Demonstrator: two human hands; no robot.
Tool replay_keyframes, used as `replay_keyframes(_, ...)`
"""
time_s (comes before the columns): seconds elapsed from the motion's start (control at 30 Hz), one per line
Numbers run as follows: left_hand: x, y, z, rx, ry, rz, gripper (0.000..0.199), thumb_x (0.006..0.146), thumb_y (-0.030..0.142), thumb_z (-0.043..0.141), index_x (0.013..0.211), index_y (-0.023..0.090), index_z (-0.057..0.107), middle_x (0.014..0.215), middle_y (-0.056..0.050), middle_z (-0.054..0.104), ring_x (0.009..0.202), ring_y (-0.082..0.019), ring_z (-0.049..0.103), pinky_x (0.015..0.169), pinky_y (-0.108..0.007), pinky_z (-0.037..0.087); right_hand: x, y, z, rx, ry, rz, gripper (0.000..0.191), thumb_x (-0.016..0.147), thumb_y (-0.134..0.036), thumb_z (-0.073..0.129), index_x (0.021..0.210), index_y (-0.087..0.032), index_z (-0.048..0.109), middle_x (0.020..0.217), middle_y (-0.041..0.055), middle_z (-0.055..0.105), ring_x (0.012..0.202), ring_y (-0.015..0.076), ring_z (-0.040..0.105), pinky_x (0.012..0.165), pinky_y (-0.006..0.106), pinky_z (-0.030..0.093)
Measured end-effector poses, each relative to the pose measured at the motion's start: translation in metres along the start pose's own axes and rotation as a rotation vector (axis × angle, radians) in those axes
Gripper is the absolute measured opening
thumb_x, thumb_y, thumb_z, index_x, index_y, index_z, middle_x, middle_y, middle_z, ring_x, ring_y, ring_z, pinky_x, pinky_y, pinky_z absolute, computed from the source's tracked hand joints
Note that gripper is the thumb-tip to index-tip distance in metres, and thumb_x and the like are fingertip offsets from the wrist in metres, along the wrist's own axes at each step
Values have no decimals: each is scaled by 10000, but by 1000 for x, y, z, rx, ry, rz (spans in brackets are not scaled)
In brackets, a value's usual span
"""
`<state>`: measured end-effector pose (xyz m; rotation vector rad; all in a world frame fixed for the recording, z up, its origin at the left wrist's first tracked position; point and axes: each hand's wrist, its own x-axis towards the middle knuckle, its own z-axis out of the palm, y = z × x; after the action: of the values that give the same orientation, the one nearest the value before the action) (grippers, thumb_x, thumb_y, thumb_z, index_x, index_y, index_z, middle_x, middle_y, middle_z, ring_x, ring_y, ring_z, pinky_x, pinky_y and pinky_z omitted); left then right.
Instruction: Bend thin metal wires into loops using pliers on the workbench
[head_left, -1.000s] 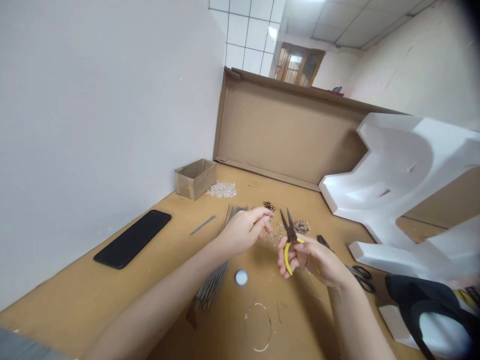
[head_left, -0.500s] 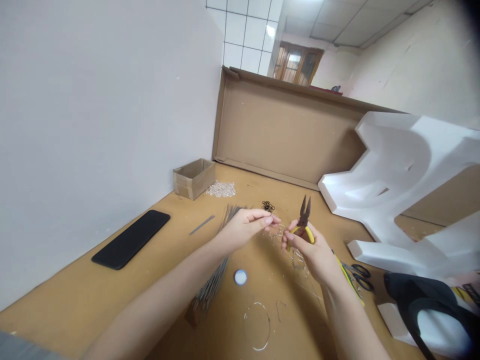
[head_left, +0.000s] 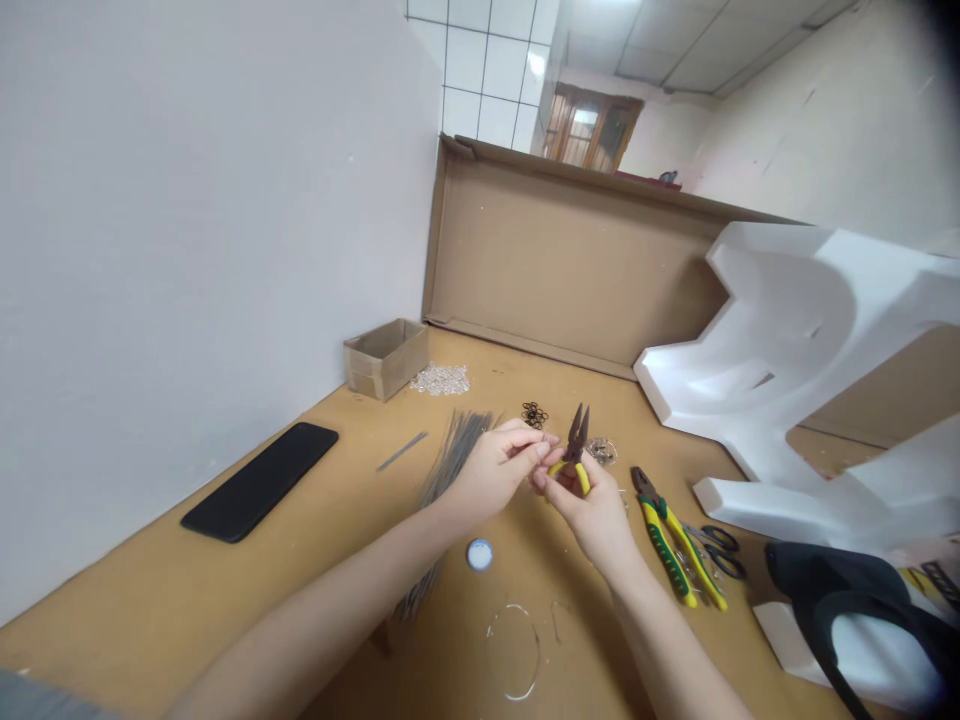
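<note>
My right hand (head_left: 592,505) is closed around needle-nose pliers (head_left: 578,435) with yellow handles, their dark jaws pointing up and slightly parted. Just to its left, my left hand (head_left: 504,465) pinches thumb against fingers; whatever is in that pinch is too small to make out. The fingertips of both hands nearly meet. Beneath and behind my left hand lies a bundle of grey wires (head_left: 454,455). Small black rings (head_left: 534,413) sit in a heap just beyond the fingers. Behind my right hand is a small pile of shiny wire pieces (head_left: 602,451).
Larger yellow-green pliers (head_left: 664,545) and black-handled scissors (head_left: 721,540) lie at right. A round blue-white cap (head_left: 480,554) and a wire loop (head_left: 537,655) are in front. Clear beads (head_left: 440,379), a cardboard box (head_left: 386,360) and a black phone (head_left: 262,482) stand left; white foam (head_left: 780,300) at right.
My right hand has moved left with the needle-nose pliers, up to my left hand. The larger pliers now show fully. My left hand has shifted slightly.
</note>
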<state>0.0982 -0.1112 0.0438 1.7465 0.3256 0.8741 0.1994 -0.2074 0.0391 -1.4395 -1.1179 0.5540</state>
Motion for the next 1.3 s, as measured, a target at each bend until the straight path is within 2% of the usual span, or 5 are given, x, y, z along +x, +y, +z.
replay_keyframes(0.33, 0, -5, -3, 146, -2, 17, 274, 814, 245, 438, 1042, 176, 572, 854, -35, 548, 707, -118, 519, 632, -241, 426, -2, -3, -7, -23, -22, 42, 198, 720, -319, 592, 832, -175, 512, 720, 28, 598, 670, 156, 567, 665, 280, 458)
replay_keyframes(0.6, -2, -2, -4, 254, -107, 5, 229, 846, 237, 362, 996, 177, 524, 764, -15, 560, 648, -125, 508, 626, -253, 406, 0, -12, -22, 47, -80, 97, 145, 711, -248, 578, 830, -190, 518, 653, -13, 548, 596, 128, 530, 607, 258, 425)
replay_keyframes(0.77, -4, 4, -6, 398, -81, 94, 252, 861, 215, 326, 974, 186, 550, 913, -46, 592, 848, -167, 529, 771, -297, 390, 0, -18, -34, 27, -17, 75, 160, 709, -262, 593, 826, -185, 516, 652, -12, 543, 597, 124, 518, 600, 252, 415)
replay_keyframes(1.17, -6, 6, -6, 313, -341, 123, 284, 874, 239, 335, 1035, 204, 566, 1035, -53, 586, 949, -162, 519, 849, -291, 371, -8, -35, -70, -98, 60, 61, 205, 713, -343, 626, 808, -179, 549, 712, 44, 617, 690, 178, 587, 652, 287, 448)
replay_keyframes(1.3, -8, 6, -3, 269, -367, 29, 280, 870, 275, 340, 990, 195, 579, 931, -46, 592, 755, -138, 534, 716, -266, 410, -7, -31, -73, -49, 92, 24, 200, 708, -332, 634, 808, -183, 545, 686, 28, 608, 664, 168, 582, 651, 291, 451)
